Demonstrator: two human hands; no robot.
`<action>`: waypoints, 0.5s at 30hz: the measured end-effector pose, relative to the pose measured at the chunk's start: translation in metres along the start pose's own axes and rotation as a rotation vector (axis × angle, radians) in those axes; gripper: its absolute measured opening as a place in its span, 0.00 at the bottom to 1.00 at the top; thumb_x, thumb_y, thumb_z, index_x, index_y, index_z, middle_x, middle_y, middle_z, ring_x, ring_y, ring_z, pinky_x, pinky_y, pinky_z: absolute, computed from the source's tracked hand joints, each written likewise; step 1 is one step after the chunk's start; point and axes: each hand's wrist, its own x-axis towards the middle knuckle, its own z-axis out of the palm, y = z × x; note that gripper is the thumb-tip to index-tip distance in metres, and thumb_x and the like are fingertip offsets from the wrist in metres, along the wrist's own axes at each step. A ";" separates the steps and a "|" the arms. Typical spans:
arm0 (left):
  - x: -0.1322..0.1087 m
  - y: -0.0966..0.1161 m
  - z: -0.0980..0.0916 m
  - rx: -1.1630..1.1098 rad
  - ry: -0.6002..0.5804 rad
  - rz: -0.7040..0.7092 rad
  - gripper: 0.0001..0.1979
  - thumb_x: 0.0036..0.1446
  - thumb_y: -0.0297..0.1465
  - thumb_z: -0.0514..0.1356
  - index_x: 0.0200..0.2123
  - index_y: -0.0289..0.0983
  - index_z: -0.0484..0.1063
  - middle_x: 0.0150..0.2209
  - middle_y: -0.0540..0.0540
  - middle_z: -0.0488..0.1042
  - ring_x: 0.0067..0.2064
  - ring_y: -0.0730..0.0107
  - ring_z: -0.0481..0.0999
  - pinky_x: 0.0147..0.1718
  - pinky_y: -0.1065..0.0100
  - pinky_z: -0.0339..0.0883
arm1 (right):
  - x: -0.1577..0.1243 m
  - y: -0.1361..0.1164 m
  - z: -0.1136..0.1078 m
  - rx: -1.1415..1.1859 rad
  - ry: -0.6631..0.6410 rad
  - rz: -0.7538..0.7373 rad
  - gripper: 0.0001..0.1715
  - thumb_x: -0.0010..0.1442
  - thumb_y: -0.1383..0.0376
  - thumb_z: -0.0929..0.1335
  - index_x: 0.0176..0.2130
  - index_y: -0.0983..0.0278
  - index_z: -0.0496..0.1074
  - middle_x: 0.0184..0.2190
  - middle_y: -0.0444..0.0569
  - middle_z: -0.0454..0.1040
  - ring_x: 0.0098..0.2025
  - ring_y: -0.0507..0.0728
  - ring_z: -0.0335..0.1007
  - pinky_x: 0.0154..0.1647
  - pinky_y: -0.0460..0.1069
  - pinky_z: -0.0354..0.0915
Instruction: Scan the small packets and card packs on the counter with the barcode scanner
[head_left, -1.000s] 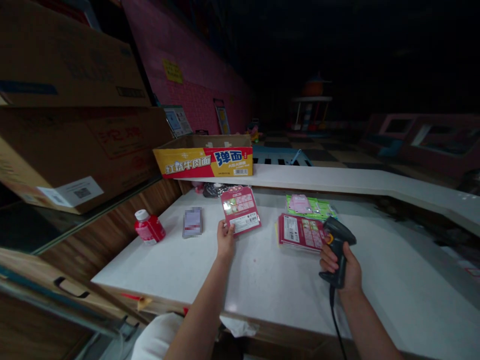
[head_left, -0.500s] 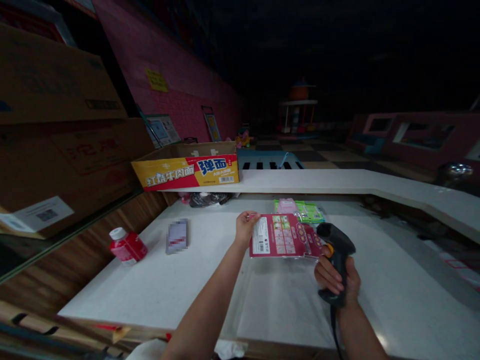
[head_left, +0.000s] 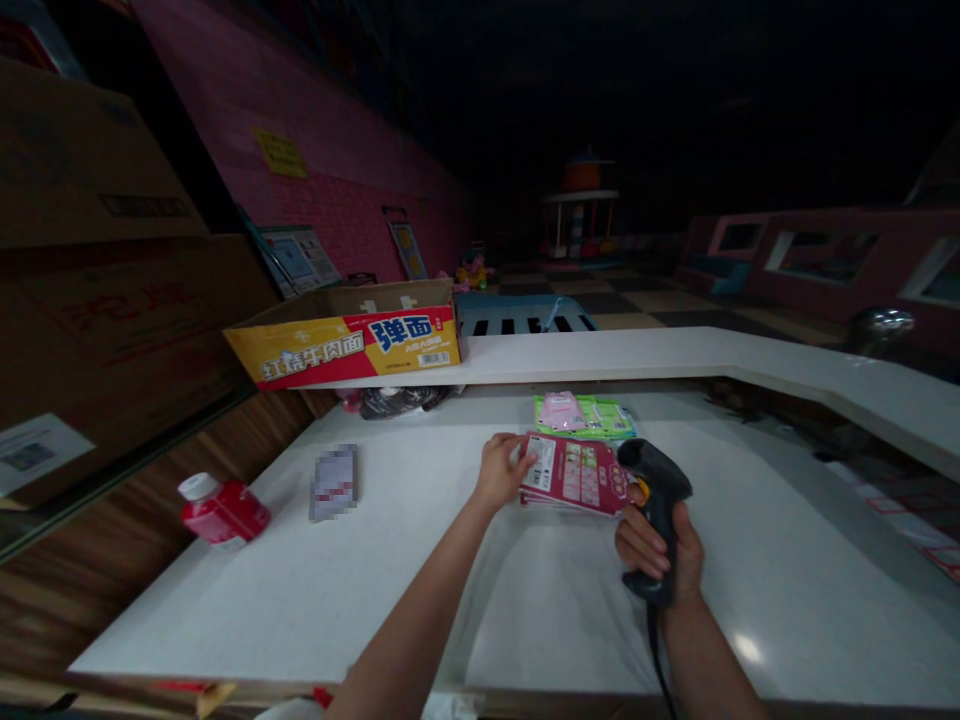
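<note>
My left hand (head_left: 504, 474) pinches the left edge of a stack of flat dark-pink printed packets (head_left: 576, 474). The top packet shows a white label and a grid of small pictures. My right hand (head_left: 664, 560) is wrapped round the handle of a black barcode scanner (head_left: 658, 495), its fingers near an orange trigger. The scanner's head is at the stack's right end, and a cable hangs below it; whether they touch I cannot tell. Just behind the stack lie green packets (head_left: 609, 418) with a pink packet (head_left: 561, 410) on top.
A red bottle with a white cap (head_left: 223, 512) lies tilted at the left of the white counter (head_left: 397, 560). Near it is a blurred-out flat rectangular item (head_left: 334, 482). A raised ledge (head_left: 600, 352) runs behind, bearing an open noodle carton (head_left: 352, 345). Large cardboard boxes (head_left: 112, 300) stand at left.
The top dark-pink packet has come down over the others, which now line up as a stack. My left hand still grips the left edge. The camera view has shifted slightly.
</note>
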 end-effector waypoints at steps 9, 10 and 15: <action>-0.055 0.015 0.007 0.189 -0.178 0.191 0.28 0.46 0.48 0.68 0.49 0.42 0.76 0.56 0.36 0.68 0.58 0.48 0.64 0.57 0.49 0.59 | 0.002 0.002 -0.005 0.053 -0.052 0.033 0.21 0.57 0.49 0.70 0.42 0.61 0.69 0.15 0.32 0.52 0.11 0.44 0.32 0.07 0.38 0.46; -0.058 0.016 0.010 0.198 -0.145 0.180 0.28 0.47 0.47 0.68 0.49 0.42 0.76 0.56 0.36 0.68 0.58 0.48 0.65 0.57 0.48 0.59 | 0.001 0.003 -0.005 0.039 -0.044 0.032 0.21 0.57 0.49 0.70 0.42 0.61 0.69 0.15 0.32 0.52 0.11 0.44 0.33 0.07 0.38 0.46; -0.069 0.019 0.017 0.205 -0.053 0.154 0.25 0.50 0.44 0.67 0.50 0.43 0.74 0.57 0.37 0.66 0.57 0.49 0.64 0.55 0.46 0.61 | 0.001 0.006 -0.005 -0.026 0.026 0.054 0.21 0.57 0.47 0.69 0.39 0.61 0.68 0.16 0.32 0.49 0.12 0.44 0.31 0.08 0.38 0.47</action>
